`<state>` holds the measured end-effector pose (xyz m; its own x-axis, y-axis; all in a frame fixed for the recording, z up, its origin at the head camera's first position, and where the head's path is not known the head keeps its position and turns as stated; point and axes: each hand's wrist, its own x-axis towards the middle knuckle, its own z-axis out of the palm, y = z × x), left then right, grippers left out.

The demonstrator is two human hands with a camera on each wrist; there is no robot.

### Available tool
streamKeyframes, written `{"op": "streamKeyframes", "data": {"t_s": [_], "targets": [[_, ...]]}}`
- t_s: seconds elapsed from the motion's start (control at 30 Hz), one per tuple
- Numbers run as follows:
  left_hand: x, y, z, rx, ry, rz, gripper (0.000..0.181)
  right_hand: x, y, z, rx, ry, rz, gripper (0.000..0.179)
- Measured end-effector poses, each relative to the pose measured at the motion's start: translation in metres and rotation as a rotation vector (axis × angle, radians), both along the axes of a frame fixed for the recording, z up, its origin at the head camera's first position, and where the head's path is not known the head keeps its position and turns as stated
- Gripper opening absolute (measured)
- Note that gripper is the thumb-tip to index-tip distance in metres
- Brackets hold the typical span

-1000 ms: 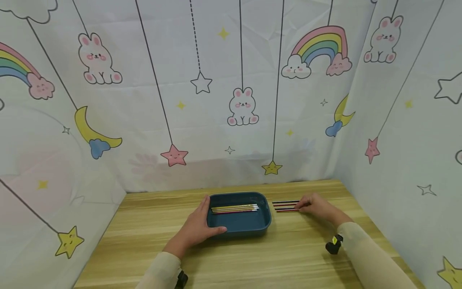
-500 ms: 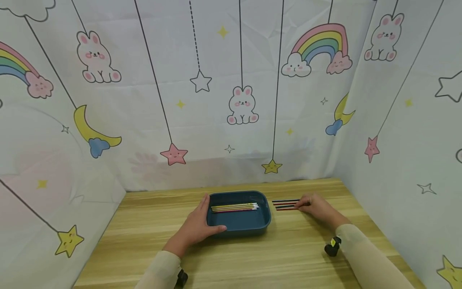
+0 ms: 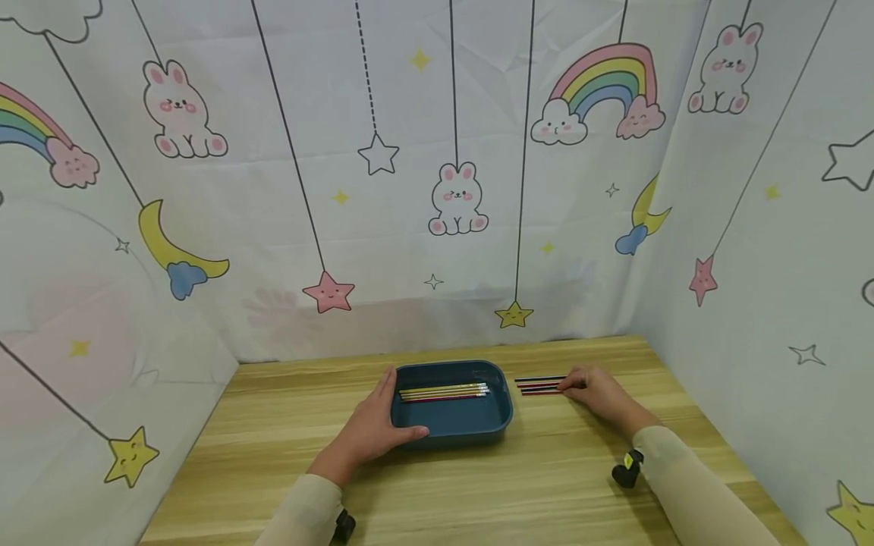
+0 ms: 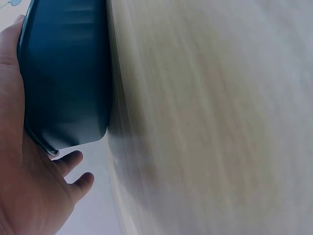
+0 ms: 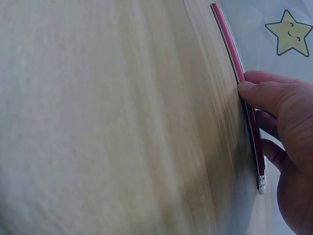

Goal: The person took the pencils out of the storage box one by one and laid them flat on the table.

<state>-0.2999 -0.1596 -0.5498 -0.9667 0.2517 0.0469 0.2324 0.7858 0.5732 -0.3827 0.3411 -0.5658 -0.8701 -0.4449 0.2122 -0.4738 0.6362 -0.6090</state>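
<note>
Left hand (image 3: 372, 428): spread wide, fingers near straight, against the 9 o'clock end of the blue bin, thumb over the rim at about 8. Braces it.
Blue bin (image 3: 451, 419): upright on the desk (image 3: 478, 493), pencils inside. Looks like stiff, smooth plastic; probably light, could slide. Best hold: rim at 9.
Bin pencils (image 3: 444, 393): lie side by side, yellow and red, ferrule ends at 3 o'clock, bunch a little toward 12; bin floor shows at 6. Exact count unclear.
Loose pencils (image 3: 538, 390): on the desk, just off the bin's 3 o'clock wall, roughly four, parallel, dark and red. Likely light, rigid, a bit slick, prone to roll; leads could snap if dropped. Mid-shaft is the place to pinch.
Right hand (image 3: 597, 393): at 3 o'clock of the bin, thumb and finger pinching loose pencils around mid-shaft; can't tell how many.
</note>
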Motion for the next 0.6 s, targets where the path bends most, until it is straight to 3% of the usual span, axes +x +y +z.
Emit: {"op": "streamKeyframes", "data": {"t_s": [0.2, 0.33, 0.5, 0.6], "targets": [[0.000, 0.000, -0.001, -0.001, 0.003, 0.000, 0.137, 0.002, -0.001, 0.002, -0.019, 0.017, -0.016, 0.013], [0.000, 0.000, -0.001, -0.008, 0.004, 0.002, 0.137, 0.005, -0.007, 0.007, -0.063, -0.044, -0.066, 0.009], [0.001, 0.000, -0.001, -0.005, 0.010, 0.001, 0.137, 0.010, -0.029, 0.025, -0.123, -0.138, -0.099, 0.018], [0.001, 0.001, 0.000, -0.001, 0.003, 0.001, 0.137, 0.013, -0.048, 0.038, -0.139, -0.134, -0.067, 0.023]]}}
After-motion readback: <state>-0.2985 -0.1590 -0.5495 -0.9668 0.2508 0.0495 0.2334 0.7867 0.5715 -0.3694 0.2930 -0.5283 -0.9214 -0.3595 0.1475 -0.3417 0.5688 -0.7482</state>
